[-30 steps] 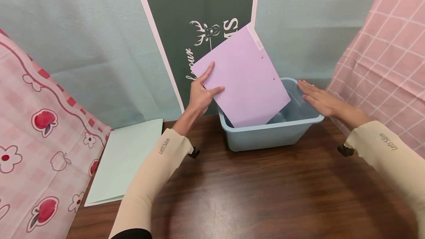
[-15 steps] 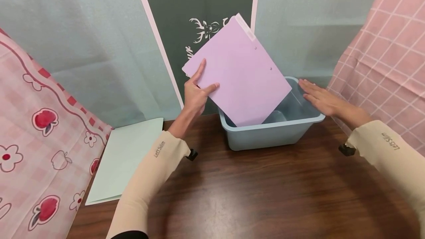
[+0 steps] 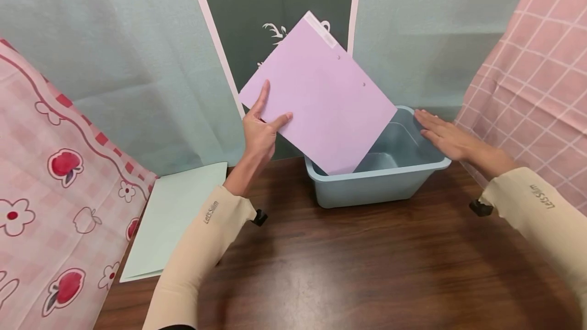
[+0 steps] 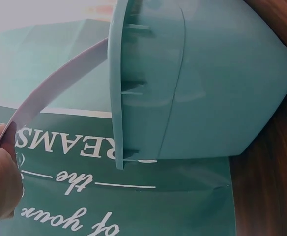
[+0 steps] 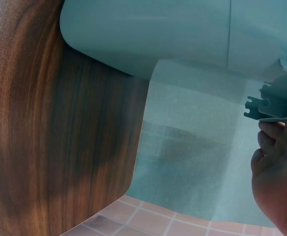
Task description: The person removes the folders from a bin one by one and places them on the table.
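A lilac file folder [image 3: 321,95] with a white label strip and two small rivets slants over the blue-grey plastic bin [image 3: 367,183]. Its lower corner dips inside the bin. My left hand [image 3: 259,131] grips the folder's left edge, thumb on the front face and the other fingers mostly hidden behind. In the left wrist view the folder [image 4: 55,88] bows as a thin strip from my hand to the bin's rim. My right hand [image 3: 442,136] lies with straight fingers on the bin's right rim; the right wrist view shows its fingertips right at the rim's underside.
A pale green folder [image 3: 176,218] lies on the dark wooden table [image 3: 321,264] at the left. Behind hangs a grey-green cloth [image 3: 412,24] with a dark printed panel. Pink patterned cloths stand at the left [image 3: 64,202] and right [image 3: 536,80].
My left hand has moved left and slightly up, tilting the lilac folder further left, with its lower corner still in the bin. My right hand stays on the rim.
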`<state>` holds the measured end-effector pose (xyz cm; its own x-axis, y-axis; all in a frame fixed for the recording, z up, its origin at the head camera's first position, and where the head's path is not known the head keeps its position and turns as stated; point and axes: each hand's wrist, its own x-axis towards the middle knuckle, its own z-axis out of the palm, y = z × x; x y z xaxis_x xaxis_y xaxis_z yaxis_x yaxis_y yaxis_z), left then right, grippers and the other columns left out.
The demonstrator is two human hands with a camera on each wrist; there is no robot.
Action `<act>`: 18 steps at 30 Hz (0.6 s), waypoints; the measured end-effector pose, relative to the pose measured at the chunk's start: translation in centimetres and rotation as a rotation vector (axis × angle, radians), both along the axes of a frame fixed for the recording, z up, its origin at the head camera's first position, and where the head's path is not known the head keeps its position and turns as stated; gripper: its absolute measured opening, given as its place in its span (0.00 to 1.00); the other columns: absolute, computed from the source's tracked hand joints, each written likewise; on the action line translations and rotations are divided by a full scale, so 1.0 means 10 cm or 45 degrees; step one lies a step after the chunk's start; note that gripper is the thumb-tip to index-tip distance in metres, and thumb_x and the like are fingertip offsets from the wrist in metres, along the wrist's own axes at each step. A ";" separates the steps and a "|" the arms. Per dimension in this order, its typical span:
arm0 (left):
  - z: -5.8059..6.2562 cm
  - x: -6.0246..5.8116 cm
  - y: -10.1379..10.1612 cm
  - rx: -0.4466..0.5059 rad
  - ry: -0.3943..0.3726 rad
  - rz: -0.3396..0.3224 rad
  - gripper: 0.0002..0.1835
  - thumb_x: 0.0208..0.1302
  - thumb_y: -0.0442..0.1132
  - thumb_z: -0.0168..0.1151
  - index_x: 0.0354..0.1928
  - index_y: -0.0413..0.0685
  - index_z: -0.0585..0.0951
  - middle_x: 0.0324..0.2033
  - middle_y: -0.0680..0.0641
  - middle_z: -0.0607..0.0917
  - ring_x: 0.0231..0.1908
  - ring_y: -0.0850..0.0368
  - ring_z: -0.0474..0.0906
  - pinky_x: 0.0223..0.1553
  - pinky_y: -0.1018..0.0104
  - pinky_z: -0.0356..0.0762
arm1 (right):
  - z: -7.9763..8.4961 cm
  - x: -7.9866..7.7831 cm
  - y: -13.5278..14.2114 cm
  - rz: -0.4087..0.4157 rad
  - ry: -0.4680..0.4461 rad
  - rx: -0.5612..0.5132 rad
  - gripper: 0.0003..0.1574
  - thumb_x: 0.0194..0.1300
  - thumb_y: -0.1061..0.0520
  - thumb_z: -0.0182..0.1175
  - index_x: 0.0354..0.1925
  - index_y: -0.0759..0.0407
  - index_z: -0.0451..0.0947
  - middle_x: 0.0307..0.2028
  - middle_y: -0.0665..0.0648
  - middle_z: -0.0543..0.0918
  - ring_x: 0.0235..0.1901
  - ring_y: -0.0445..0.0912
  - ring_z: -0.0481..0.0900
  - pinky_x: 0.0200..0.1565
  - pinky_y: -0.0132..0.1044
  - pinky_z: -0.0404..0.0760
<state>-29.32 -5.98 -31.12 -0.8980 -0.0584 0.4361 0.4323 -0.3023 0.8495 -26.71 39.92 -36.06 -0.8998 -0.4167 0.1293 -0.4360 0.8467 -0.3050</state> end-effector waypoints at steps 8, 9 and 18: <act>0.03 0.07 -0.12 0.101 0.055 0.015 0.44 0.49 0.20 0.71 0.69 0.55 0.70 0.67 0.61 0.71 0.66 0.60 0.66 0.60 0.63 0.73 | -0.01 0.00 0.00 -0.002 0.007 -0.013 0.35 0.79 0.53 0.36 0.75 0.68 0.43 0.75 0.70 0.46 0.76 0.59 0.38 0.74 0.39 0.32; 0.03 0.08 -0.14 0.106 0.055 0.020 0.44 0.49 0.20 0.71 0.69 0.55 0.70 0.67 0.61 0.71 0.65 0.59 0.66 0.59 0.63 0.74 | -0.01 0.00 0.00 -0.005 0.003 -0.010 0.35 0.79 0.53 0.35 0.75 0.68 0.43 0.75 0.69 0.45 0.76 0.59 0.38 0.74 0.39 0.32; 0.09 0.13 -0.31 0.235 0.046 0.019 0.45 0.49 0.17 0.69 0.69 0.54 0.70 0.67 0.60 0.72 0.64 0.56 0.69 0.56 0.61 0.76 | 0.00 0.00 0.00 -0.023 -0.029 0.012 0.35 0.79 0.52 0.34 0.76 0.65 0.41 0.76 0.66 0.43 0.76 0.57 0.36 0.74 0.41 0.32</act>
